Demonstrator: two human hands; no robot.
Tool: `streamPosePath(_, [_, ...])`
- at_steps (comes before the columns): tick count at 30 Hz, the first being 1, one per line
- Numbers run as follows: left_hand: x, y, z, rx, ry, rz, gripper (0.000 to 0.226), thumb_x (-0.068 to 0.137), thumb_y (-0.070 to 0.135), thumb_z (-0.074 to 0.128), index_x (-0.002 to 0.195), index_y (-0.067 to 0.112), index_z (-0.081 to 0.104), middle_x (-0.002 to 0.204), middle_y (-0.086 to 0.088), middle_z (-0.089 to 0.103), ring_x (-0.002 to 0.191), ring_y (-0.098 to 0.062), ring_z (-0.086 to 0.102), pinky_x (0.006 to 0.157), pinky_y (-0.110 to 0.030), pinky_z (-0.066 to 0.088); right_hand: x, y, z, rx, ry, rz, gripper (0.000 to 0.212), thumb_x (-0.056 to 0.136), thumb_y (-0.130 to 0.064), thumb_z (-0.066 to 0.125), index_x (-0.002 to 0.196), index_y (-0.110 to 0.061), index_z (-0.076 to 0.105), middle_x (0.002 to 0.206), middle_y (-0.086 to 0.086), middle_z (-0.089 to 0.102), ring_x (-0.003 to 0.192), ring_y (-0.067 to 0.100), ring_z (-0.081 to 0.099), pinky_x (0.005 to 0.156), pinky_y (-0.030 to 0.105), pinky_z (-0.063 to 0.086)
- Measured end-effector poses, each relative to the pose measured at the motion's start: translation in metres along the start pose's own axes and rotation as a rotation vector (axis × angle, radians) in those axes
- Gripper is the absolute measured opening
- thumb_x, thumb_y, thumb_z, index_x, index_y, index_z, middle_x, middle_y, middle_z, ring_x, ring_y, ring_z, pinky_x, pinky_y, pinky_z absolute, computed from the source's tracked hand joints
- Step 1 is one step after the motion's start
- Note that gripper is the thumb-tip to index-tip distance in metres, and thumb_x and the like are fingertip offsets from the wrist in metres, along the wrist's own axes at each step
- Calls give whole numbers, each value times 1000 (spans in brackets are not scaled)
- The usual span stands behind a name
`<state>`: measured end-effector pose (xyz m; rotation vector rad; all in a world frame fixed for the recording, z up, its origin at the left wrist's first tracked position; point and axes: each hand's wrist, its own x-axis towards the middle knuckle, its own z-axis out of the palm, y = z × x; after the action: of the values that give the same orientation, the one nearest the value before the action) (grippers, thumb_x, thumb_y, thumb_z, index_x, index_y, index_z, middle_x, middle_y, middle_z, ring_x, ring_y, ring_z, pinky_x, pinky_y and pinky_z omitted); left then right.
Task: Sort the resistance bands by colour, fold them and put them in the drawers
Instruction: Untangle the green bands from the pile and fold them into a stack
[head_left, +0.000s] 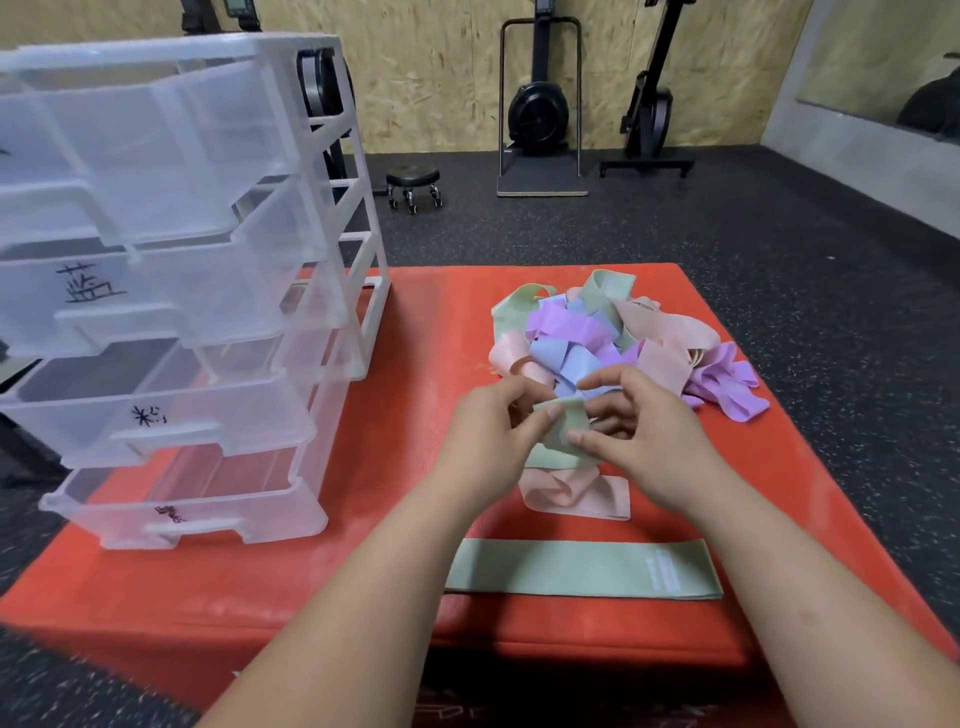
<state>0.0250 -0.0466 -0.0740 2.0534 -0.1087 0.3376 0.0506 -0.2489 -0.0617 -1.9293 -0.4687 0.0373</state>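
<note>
A soft, woven green band (563, 434) is bunched between both hands above the middle of the red mat (389, 571). The left hand (488, 431) pinches its upper edge between thumb and curled fingers, and the right hand (644, 431) grips its lower fold with the thumb pressed on top. Just beneath them lies a loose pink band (571, 493), twisted into a loop at one end and flat at the other. Nearer the front edge of the mat a second green band (582, 569) lies flat and straight, a long strip with a pale printed label near its right end (the print is too small to read). Beyond the hands sits the pile of bands (587, 332), a tangle of green, purple, blue and pink fabric loops. On the mat's left side stands the drawer unit (171, 270), translucent moulded plastic, its stacked drawers pulled out in steps and marked with dark handwriting. Around the mat is speckled dark rubber floor (779, 249), with a small wheeled stool (414, 182) and black exercise machines (540, 114) against a chipboard wall (426, 67).
</note>
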Motion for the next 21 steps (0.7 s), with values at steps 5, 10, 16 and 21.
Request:
streamPosePath(5, [-4,3,-16,-55,-47,31,10,97,29,75,107,29,75,85,4,73,78,-16,67,76,-42,56,1,-1,11,-120,-39,-78,22,88,-16,80,97,-34,73,90,-11,78,86,12,75,87,44,60])
streamPosePath(10, [-11,11,-29,-136,70,50,6,95,19,77,97,22,73,83,1,72,78,-29,65,73,-47,55,5,-2,24,-208,-79,-95,25,86,-22,81,103,-36,70,92,-13,76,87,10,71,85,40,58])
streamPosePath(16, [-16,17,-59,-270,396,47,4,97,20,76,96,22,73,87,1,72,79,-11,61,73,-37,53,9,-1,22,-368,-33,-93,22,87,-21,81,100,-36,71,95,-24,73,95,-3,65,91,26,51])
streamPosePath(21, [-25,24,-77,-343,553,54,3,99,14,73,102,14,72,94,-3,74,83,-7,65,76,-23,53,6,-24,12,-242,123,-179,22,94,-17,73,110,-32,72,101,-20,75,97,0,68,88,21,51])
